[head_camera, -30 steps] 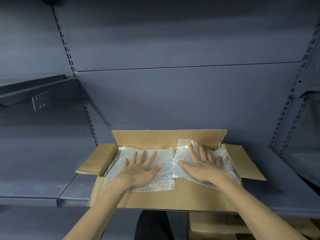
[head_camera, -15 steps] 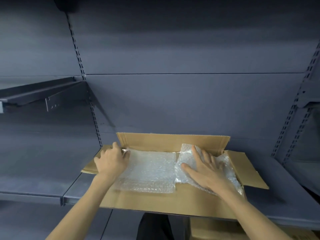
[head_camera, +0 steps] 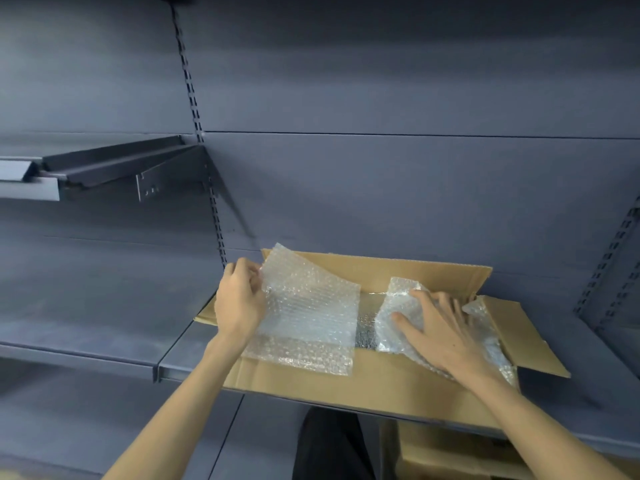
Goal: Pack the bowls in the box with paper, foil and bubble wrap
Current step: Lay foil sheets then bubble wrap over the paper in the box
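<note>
The left hand (head_camera: 239,299) pinches the left edge of a bubble wrap sheet (head_camera: 308,313), lifting it clear of the open box (head_camera: 363,379). The right hand (head_camera: 440,330), fingers spread, presses flat on a second, crumpled sheet (head_camera: 398,317) inside the box, with foil (head_camera: 367,330) showing between the sheets. The box fills a grey shelf (head_camera: 104,341) from wall to front edge, flaps splayed.

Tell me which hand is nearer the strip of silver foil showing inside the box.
Right. The right hand presses bubble wrap just beside the silver foil; the left hand is across the lifted sheet, at the box's left end.
</note>
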